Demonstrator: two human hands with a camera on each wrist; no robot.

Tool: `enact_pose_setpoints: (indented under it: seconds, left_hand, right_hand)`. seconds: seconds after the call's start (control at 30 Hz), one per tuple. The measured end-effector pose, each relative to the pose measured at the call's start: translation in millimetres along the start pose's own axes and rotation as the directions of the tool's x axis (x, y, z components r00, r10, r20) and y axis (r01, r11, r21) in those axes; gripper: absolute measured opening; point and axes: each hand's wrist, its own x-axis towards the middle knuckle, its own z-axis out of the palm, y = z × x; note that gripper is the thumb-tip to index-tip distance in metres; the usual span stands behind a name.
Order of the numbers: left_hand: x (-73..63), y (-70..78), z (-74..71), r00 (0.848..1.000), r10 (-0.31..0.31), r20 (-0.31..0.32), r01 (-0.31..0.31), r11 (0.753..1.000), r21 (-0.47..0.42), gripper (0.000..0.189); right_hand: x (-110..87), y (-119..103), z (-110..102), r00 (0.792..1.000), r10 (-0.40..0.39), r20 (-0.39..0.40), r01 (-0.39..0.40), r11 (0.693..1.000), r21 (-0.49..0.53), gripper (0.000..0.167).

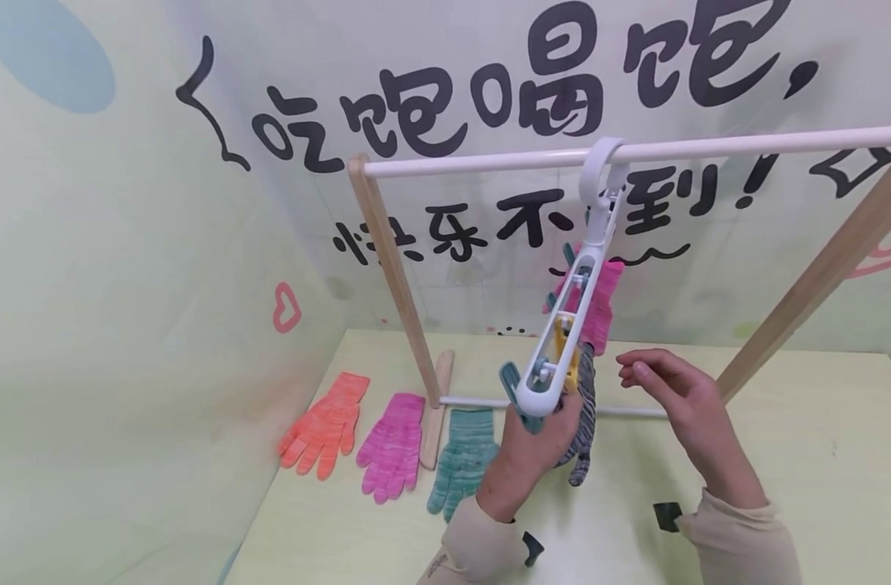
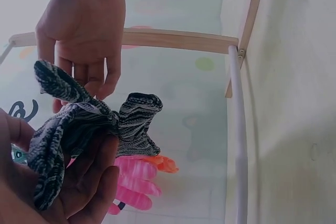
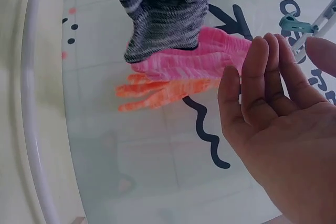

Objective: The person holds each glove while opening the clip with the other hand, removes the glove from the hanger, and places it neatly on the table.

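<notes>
My left hand (image 1: 534,445) grips a grey-and-black knit glove (image 1: 586,431) under the near end of a white clip hanger (image 1: 538,398). In the left wrist view the glove (image 2: 137,129) is bunched over the fingers, with parts of it sticking out. A yellow clip (image 1: 568,357) sits just above this hand, beside a teal clip (image 1: 511,382). Apart from the glove, to its right, my right hand (image 1: 682,398) is raised with loosely bent fingers and holds nothing. Farther along the hanger hangs a pink glove (image 1: 599,313), with an orange glove (image 3: 168,94) behind it in the right wrist view.
The hanger hooks over a white rail (image 1: 482,162) on a wooden-legged rack (image 1: 390,260). On the table at left lie an orange glove (image 1: 328,426), a pink glove (image 1: 392,447) and a green glove (image 1: 463,459). Black pieces (image 1: 667,516) lie near the sleeves. A lettered wall stands behind.
</notes>
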Motion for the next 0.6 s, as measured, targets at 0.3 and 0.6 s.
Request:
enact_pose_setpoints:
  seconds: [0.3, 0.6]
  left_hand:
    - [-5.5, -3.1, -0.2, 0.999, -0.018, -0.046, 0.020, 0.998, 0.060, 0.017]
    - [-2.9, -5.5, 5.5, 0.997, 0.076, 0.008, -0.074, 0.934, 0.350, 0.011]
  right_hand:
    - [-1.2, -1.2, -7.3, 0.999, -0.030, -0.013, 0.028, 0.986, -0.166, 0.023]
    - [-1.7, -3.7, -9.4, 0.999, -0.041, -0.023, 0.035, 0.978, -0.206, 0.023]
